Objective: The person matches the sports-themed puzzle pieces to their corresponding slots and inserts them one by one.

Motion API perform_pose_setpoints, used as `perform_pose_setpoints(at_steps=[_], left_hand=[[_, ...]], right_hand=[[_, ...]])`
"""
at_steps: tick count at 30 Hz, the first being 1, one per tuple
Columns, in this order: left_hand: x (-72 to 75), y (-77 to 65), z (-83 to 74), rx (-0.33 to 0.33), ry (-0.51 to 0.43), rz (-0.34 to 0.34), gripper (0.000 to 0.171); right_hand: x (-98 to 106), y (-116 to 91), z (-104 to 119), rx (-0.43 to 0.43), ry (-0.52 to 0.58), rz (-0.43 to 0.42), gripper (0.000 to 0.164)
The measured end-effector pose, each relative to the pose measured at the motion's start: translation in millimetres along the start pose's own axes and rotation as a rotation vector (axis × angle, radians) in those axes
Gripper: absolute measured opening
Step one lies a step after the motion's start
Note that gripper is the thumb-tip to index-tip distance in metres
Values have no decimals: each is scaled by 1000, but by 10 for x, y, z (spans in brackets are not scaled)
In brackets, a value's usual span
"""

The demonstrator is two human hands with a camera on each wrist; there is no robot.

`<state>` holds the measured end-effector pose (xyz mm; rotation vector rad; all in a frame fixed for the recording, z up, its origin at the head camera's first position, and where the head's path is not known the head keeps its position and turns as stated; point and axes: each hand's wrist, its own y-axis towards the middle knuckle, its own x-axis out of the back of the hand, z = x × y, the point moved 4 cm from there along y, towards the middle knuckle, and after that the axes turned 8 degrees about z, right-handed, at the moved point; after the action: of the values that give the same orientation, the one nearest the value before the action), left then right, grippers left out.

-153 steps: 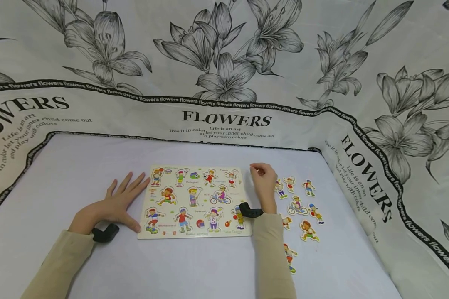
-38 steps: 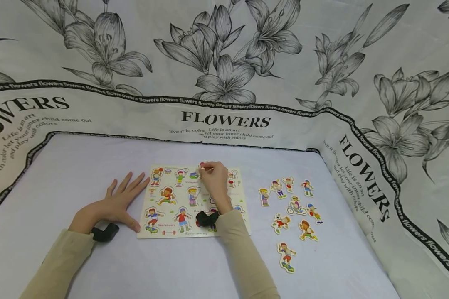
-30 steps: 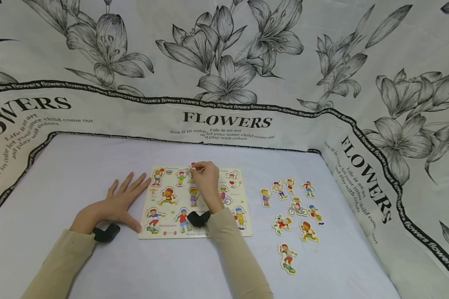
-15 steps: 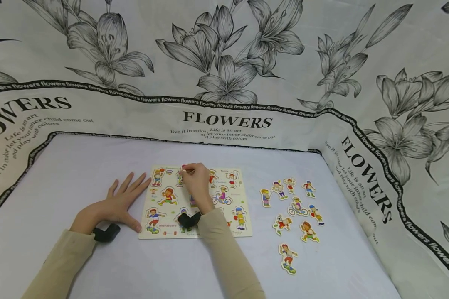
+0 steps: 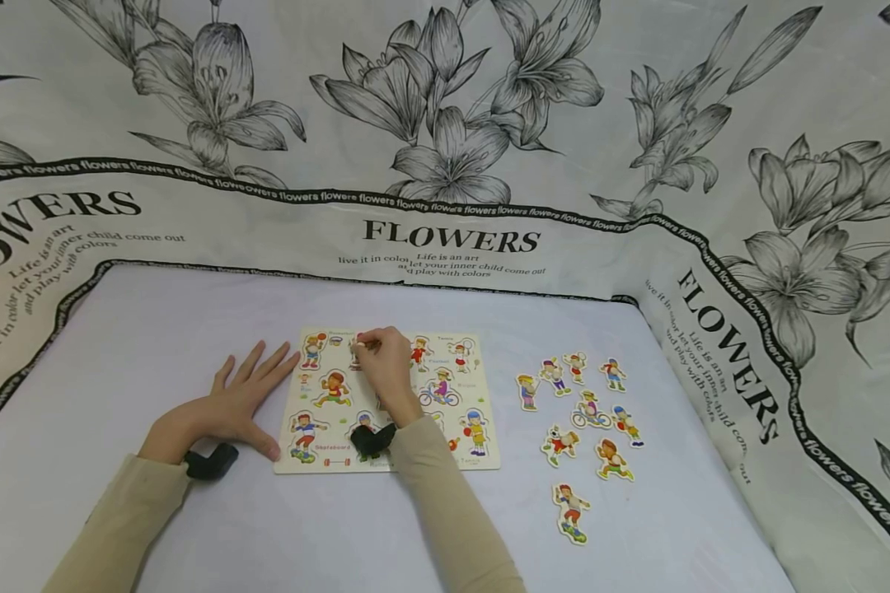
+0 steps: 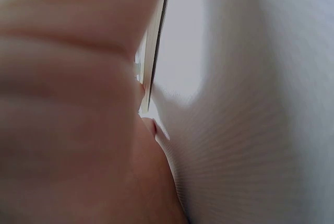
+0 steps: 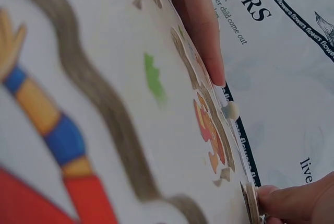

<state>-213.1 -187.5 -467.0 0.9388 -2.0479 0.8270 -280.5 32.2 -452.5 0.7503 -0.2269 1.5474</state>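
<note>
Right hand point(image 5: 388, 362) farther left over board point(image 5: 456, 415), tight on puzzle piece point(image 7: 252, 203); left hand point(image 5: 226, 409) outspread.

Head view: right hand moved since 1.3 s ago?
Yes: left. Against the puzzle board, the right hand is now closer to the board's left edge.

The puzzle board point(image 5: 334, 428) lay on the table point(image 5: 282, 535), with the left hand point(image 5: 230, 403) at its left edge and the right hand point(image 5: 387, 362), a puzzle piece point(image 5: 359, 336) at its fingertips, over its far row, just right of the basketball figure point(image 5: 312, 352). Right of the board lay loose pieces: the tennis player point(image 5: 575, 366) and roller skater point(image 5: 614, 374) farthest back, the cyclist point(image 5: 590, 411) before them, the footballer point(image 5: 559, 445) left of the runner point(image 5: 614, 459), the skateboarder point(image 5: 570, 512) nearest the person. Behind the table stood the fabric backdrop point(image 5: 267, 226).
</note>
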Motion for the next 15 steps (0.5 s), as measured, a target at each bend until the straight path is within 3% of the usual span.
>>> perform_pose_setpoints(at_steps=[7, 15], left_hand=[[-32, 17, 56, -34, -10, -31, 146], [-70, 45, 115, -30, 4, -33, 148]], right_hand=[[-9, -12, -26, 4, 29, 28, 5], [-10, -18, -35, 38, -29, 33, 4]])
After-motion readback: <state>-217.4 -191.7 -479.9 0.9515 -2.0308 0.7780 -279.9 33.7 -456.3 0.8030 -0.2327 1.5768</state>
